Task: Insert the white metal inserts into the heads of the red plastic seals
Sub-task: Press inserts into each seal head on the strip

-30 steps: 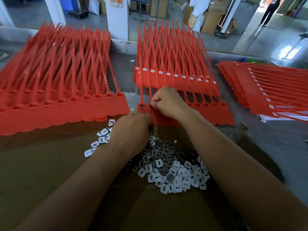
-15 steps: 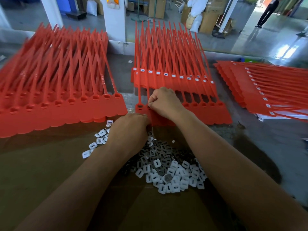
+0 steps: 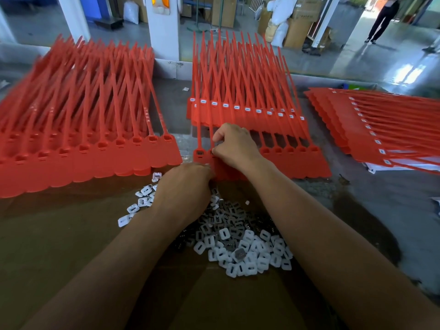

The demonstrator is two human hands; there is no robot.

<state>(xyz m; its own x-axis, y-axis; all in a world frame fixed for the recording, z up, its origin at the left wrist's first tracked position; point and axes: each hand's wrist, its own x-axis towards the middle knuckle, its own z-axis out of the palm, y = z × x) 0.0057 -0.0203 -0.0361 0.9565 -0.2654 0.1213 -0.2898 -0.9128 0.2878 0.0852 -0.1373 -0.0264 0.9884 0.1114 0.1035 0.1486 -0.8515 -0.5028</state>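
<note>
Brown cardboard (image 3: 59,246) covers the near tabletop, with a pile of white inserts (image 3: 247,253) on it. Just beyond, the right hand (image 3: 234,145), fingers curled, pinches at a head near the left end of the centre row of red seals (image 3: 285,163). The left hand (image 3: 188,189) sits knuckles-up over the pile's far edge, its grip hidden

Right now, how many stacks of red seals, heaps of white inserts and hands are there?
Stacks of red seals: 3 (left stack, middle stack, right stack)
Heap of white inserts: 1
Hands: 2 (left hand, right hand)
Total: 6
</note>
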